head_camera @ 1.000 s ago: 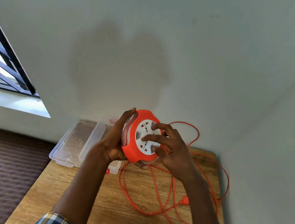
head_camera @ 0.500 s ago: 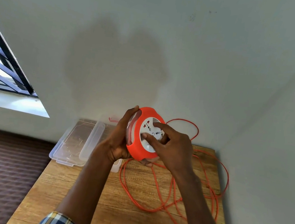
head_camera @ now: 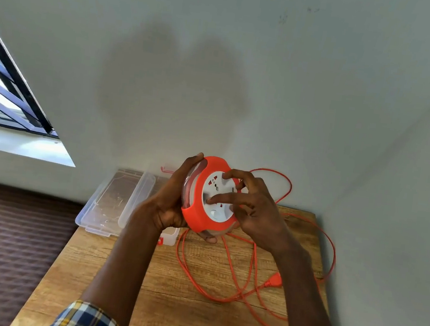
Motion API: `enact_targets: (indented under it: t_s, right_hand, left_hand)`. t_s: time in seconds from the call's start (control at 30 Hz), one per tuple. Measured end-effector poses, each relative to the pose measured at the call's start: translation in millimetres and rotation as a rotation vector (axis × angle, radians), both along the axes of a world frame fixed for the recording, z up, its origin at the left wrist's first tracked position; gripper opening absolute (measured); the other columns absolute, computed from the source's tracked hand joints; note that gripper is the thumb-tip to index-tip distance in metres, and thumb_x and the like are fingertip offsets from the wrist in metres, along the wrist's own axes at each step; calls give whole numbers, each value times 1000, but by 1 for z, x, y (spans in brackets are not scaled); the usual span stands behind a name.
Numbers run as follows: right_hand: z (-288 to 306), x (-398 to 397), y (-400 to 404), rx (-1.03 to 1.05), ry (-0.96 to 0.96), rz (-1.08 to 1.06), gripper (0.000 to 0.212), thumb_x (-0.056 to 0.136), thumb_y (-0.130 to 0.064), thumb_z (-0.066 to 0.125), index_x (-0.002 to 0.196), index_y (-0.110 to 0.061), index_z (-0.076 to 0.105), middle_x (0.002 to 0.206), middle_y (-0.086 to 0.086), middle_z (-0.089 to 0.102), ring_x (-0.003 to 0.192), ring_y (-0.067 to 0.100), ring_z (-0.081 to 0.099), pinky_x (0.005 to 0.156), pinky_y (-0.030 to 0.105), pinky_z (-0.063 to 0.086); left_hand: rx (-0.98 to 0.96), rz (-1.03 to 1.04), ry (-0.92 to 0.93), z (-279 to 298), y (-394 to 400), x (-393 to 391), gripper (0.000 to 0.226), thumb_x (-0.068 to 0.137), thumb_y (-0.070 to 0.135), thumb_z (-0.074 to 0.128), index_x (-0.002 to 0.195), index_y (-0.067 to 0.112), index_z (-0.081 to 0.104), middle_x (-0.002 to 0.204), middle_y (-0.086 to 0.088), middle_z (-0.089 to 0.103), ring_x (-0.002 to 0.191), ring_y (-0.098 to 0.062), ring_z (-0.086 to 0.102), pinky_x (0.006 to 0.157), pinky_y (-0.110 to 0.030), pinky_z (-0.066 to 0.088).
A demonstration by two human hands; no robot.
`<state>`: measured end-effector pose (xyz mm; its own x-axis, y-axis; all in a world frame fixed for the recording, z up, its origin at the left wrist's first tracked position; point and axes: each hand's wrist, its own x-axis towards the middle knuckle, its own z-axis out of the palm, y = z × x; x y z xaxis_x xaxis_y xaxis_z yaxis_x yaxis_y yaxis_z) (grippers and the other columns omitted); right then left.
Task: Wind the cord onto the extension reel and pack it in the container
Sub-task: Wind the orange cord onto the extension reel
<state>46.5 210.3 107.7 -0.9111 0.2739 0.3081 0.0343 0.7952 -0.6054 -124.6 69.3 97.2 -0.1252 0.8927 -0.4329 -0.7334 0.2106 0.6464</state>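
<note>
An orange extension reel [head_camera: 196, 214] with a white socket face is held up above the wooden table [head_camera: 119, 273]. My left hand [head_camera: 168, 203] grips its back and rim, thumb over the top. My right hand [head_camera: 253, 213] has its fingertips curled onto the white face. The orange cord [head_camera: 220, 282] lies in loose loops on the table under and right of the reel, and its plug [head_camera: 274, 280] rests near my right forearm. A clear plastic container [head_camera: 169, 236] sits behind my left wrist, mostly hidden.
A clear lid [head_camera: 114, 202] lies at the table's far left corner, next to the container. Walls close in behind and on the right of the table. A barred window [head_camera: 3, 93] is at left, and patterned brown flooring [head_camera: 2, 250] lies below the table's left edge.
My right hand's fingers have shifted round on the white face, turning it. The loose cord loops and the plug have moved on the table. The reel stays held at about the same height.
</note>
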Motion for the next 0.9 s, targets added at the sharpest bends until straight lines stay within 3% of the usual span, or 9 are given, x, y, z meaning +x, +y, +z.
enact_targets:
  t_s: [0.13, 0.2, 0.33, 0.5, 0.6, 0.67, 0.8, 0.9]
  right_hand:
    - [-8, -5, -4, 30, 16, -61, 53, 88, -8, 76, 125, -47, 71, 143, -15, 55, 120, 12, 44, 96, 27, 45]
    - [-12, -8, -8, 59, 46, -121, 53, 84, -20, 79, 126, -50, 69, 129, -14, 63, 111, 12, 48, 88, 34, 50]
    - [-9, -12, -18, -101, 80, -296, 65, 66, -70, 76, 127, -63, 58, 87, -24, 64, 85, 2, 57, 66, 25, 47]
    - [-9, -19, -32, -130, 102, -435, 71, 64, -87, 67, 126, -53, 59, 65, -21, 65, 66, -3, 65, 56, 22, 51]
    - [-7, -15, -21, -160, 75, -310, 57, 76, -75, 69, 129, -59, 56, 73, -23, 67, 76, 0, 64, 64, 23, 51]
    - [-9, -9, -12, -118, 99, -238, 40, 87, -50, 72, 126, -57, 64, 81, -23, 64, 85, 2, 58, 68, 23, 44]
    - [-13, -1, 3, 38, 140, -147, 49, 88, -7, 73, 121, -42, 74, 116, -17, 58, 102, 13, 49, 79, 21, 44]
    - [-15, -1, 3, 34, 138, 28, 48, 86, 3, 70, 112, -37, 80, 143, -11, 56, 109, 15, 49, 88, 23, 46]
  left_hand:
    - [52, -78, 0, 3, -1, -3, 76, 82, 81, 66, 132, 24, 76, 131, -16, 74, 115, -39, 73, 95, -61, 59]
    - [48, -76, 6, 3, 0, -6, 78, 84, 82, 64, 135, 23, 74, 134, -17, 73, 116, -40, 72, 98, -62, 57]
    - [10, -37, 33, 1, 5, -7, 80, 88, 82, 60, 139, 22, 71, 142, -19, 68, 118, -41, 71, 101, -60, 55]
    - [28, -17, 31, -1, 3, -6, 79, 87, 81, 61, 138, 22, 72, 139, -18, 70, 117, -41, 71, 99, -61, 56]
    - [21, 29, 34, -2, 2, -6, 76, 90, 80, 57, 136, 22, 74, 137, -17, 71, 117, -38, 72, 99, -57, 58]
    - [23, 61, 31, -1, 0, -9, 74, 94, 80, 51, 136, 23, 74, 139, -16, 70, 120, -38, 71, 102, -56, 57]
    - [-6, 30, 31, 0, -2, -15, 81, 91, 82, 54, 149, 25, 62, 151, -18, 61, 141, -46, 53, 112, -67, 44]
    - [-39, -39, 55, 0, 1, -10, 83, 90, 81, 57, 147, 20, 64, 145, -19, 63, 126, -42, 61, 112, -63, 44]
